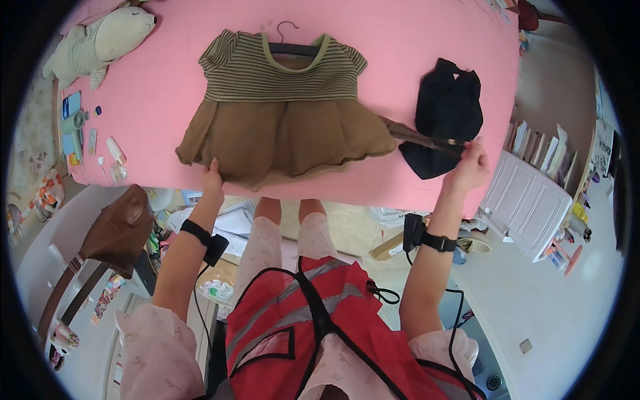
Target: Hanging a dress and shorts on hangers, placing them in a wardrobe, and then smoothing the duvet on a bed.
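Observation:
A small top with short sleeves, a striped upper part and a brown flared skirt part point(285, 135), lies spread on a pink bed sheet point(390, 30). A dark clothes hanger point(295, 49) is inside its neckline, the hook pointing away from me. My left hand point(213, 179) touches the lower left hem, fingers partly hidden by the angle. With my right hand point(470, 162) I pinch the end of a thin brown fabric strip point(410, 134) that stretches out from the garment's right side. The strip passes over a folded black garment point(447, 105).
A plush bear point(107, 42) lies at the bed's far left. Below it are a small green handheld fan point(75, 121) and small bottles. A brown leather bag point(120, 227) hangs at left. Books point(542, 147) and a white cabinet point(527, 192) stand to the right.

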Tool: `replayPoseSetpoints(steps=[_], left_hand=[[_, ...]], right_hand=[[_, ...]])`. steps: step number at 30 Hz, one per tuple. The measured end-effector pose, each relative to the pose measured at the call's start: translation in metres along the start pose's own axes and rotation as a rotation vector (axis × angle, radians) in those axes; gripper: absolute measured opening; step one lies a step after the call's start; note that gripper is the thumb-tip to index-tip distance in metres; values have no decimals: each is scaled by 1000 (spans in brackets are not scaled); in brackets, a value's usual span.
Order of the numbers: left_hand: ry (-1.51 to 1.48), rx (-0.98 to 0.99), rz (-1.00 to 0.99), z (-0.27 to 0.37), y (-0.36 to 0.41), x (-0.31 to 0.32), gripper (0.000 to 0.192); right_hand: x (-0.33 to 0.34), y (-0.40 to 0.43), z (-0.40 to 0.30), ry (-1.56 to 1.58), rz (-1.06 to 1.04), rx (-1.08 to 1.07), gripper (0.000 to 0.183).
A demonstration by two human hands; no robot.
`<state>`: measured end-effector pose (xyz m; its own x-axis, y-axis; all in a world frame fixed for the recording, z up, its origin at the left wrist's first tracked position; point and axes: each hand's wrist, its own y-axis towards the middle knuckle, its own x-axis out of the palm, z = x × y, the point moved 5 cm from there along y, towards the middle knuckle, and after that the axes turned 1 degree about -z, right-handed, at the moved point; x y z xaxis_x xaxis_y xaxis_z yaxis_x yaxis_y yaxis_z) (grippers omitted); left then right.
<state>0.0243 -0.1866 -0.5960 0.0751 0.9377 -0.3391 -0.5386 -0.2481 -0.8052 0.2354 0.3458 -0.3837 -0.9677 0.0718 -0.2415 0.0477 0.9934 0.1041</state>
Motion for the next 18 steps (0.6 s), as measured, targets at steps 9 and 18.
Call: replayPoseSetpoints(steps=[9,18], left_hand=[[214,-26,-133,11,-17,-8,52],[216,208,-231,-10,-85,26,52]], right_hand=[[-42,51,-1,-157,-64,-107,20],[-73,34,175,-685,-334,156,32]])
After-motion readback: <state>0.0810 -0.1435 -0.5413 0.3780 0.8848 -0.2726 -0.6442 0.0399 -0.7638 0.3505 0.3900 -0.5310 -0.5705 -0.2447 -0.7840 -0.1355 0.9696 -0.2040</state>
